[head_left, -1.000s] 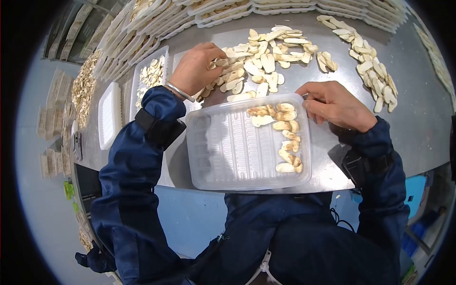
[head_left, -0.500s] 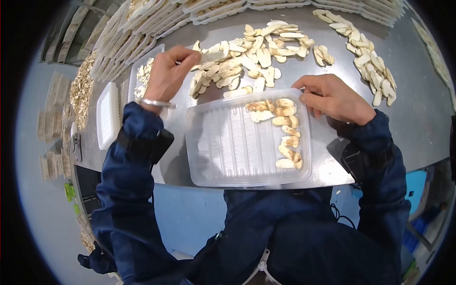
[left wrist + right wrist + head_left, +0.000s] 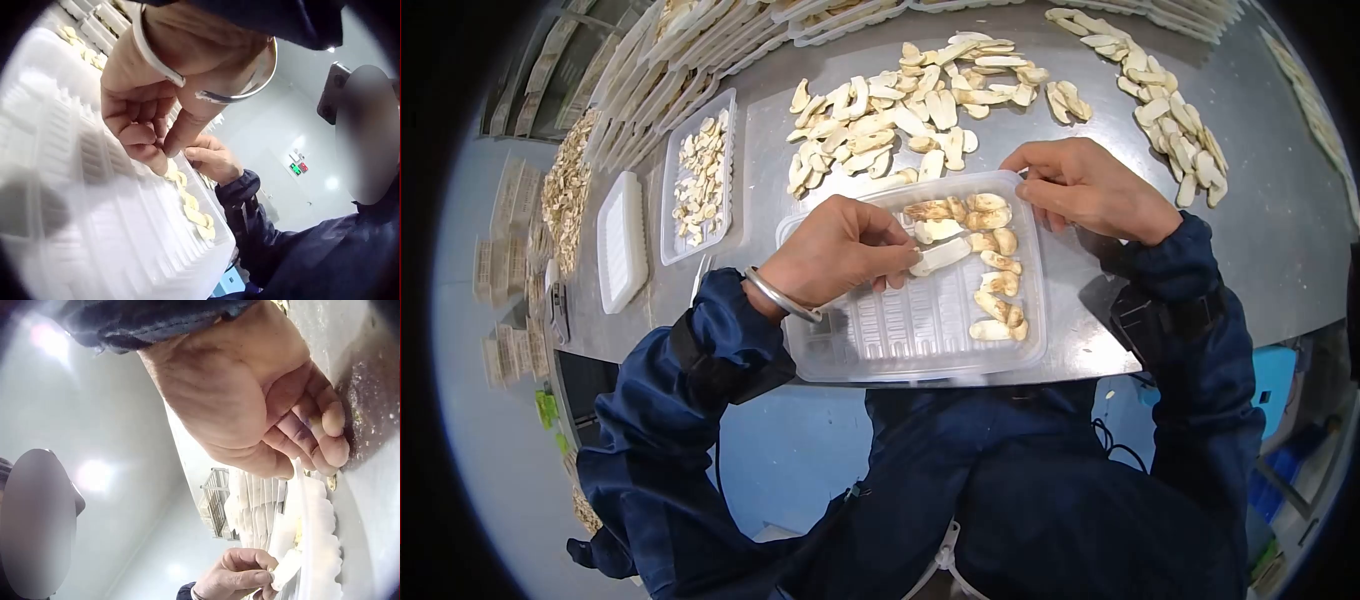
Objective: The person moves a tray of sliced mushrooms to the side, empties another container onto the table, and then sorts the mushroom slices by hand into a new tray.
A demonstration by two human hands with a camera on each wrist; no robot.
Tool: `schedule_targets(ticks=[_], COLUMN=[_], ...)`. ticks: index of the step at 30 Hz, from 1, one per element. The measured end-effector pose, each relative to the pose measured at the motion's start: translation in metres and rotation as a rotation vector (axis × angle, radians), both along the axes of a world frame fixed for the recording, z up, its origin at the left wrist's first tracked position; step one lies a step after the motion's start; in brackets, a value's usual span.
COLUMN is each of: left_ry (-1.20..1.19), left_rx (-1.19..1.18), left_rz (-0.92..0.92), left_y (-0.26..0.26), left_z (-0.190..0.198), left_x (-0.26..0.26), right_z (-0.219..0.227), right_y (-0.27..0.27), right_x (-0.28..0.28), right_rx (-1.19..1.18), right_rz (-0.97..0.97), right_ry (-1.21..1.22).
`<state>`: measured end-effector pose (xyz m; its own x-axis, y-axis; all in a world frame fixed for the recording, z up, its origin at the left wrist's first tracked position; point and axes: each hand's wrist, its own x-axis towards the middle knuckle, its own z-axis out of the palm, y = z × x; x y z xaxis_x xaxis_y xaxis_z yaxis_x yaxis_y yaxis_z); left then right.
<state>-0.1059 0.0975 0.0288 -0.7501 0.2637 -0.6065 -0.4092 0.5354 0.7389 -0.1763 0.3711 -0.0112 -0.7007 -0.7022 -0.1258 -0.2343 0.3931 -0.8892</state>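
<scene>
In the head view my left hand (image 3: 837,252) pinches a pale mushroom slice (image 3: 941,257) over the clear tray (image 3: 800,345). The slice's far end lies beside the browned slices (image 3: 998,243) along the tray's right side. At the tray's upper right corner, my right hand (image 3: 1100,190) holds the rim between thumb and fingers. The right wrist view shows the right hand (image 3: 250,406) with curled fingers by the tray edge (image 3: 312,519). In the left wrist view the fingertips of the left hand (image 3: 169,94) hide most of the slice.
Loose slices (image 3: 870,125) are heaped behind the tray, with a row of slices (image 3: 1170,120) at the right. A tray of small pieces (image 3: 702,180) and a white tray (image 3: 622,243) stand at the left. Filled trays (image 3: 635,100) are stacked at the back left.
My left hand has moved from the heap, first leftward with the slice, then down and right over the tray. My right hand stays at the rim's corner.
</scene>
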Motion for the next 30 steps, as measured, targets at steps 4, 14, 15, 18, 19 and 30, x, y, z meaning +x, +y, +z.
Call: schedule_targets(ticks=[4, 14, 15, 18, 19, 30], left_ry=[-0.006, 0.020, 0.021, 0.070, 0.094, 0.955], left_rx=[0.006, -0.067, -0.070, -0.073, -0.072, -0.360], left_rz=[-0.064, -0.130, -0.123, -0.105, -0.100, -0.240], left_y=[-0.010, -0.015, -0.014, -0.015, -0.015, -0.002], left_z=[-0.003, -0.008, -0.008, -0.014, -0.016, 0.016], left_x=[-0.004, -0.011, -0.012, -0.012, -0.012, -0.066], right_z=[0.001, 0.000, 0.000, -0.001, -0.002, -0.002], right_y=[0.000, 0.001, 0.001, 0.000, 0.000, -0.001], right_x=[-0.001, -0.002, -0.002, -0.002, -0.003, -0.001], right_rx=[-0.004, 0.013, 0.012, 0.005, 0.002, 0.009], right_rz=[-0.002, 0.020, 0.026, 0.024, 0.019, -0.027], right_ry=[-0.005, -0.008, -0.026, -0.044, -0.044, -0.039])
